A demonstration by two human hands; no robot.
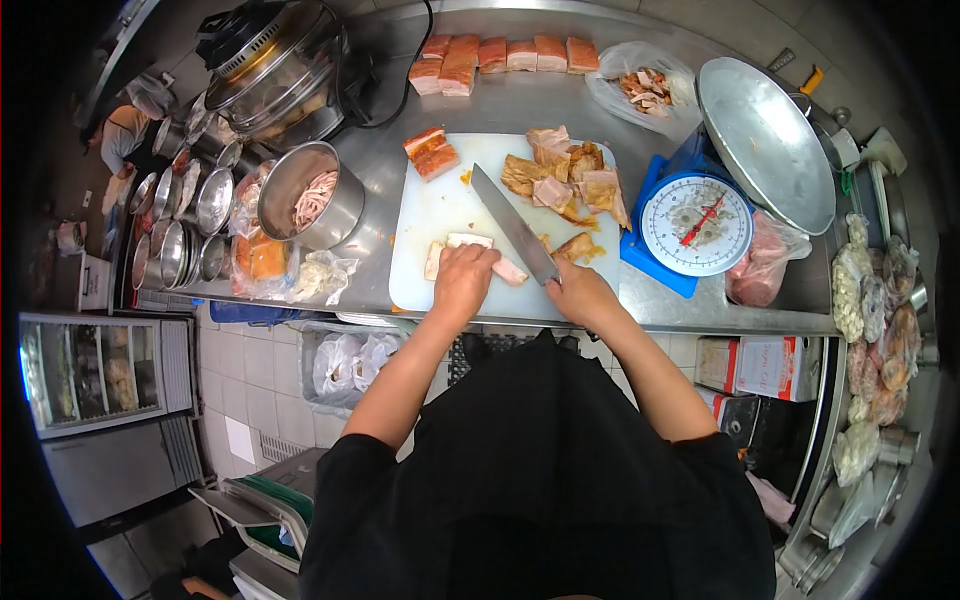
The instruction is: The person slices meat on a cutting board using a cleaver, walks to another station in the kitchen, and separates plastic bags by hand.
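My right hand (582, 293) is wrapped round the handle of a large kitchen knife (515, 225), whose blade points away over the white cutting board (425, 215). With fingers bent, my left hand (464, 280) presses on a piece of pale pork (509, 271) near the board's front edge; the blade lies just right of it. At the board's far left sit red-skinned pork pieces (431, 154). Browned meat chunks (565, 178) are heaped on its right side, and a smaller brown piece (578, 248) lies close to my right hand.
A steel pot (345, 205) with sliced meat stands left of the board. To the right is a blue dial scale (697, 224) with a metal pan (765, 145). Pork blocks (520, 56) line the back beside a bag of meat scraps (648, 90). Another person (125, 135) is at far left.
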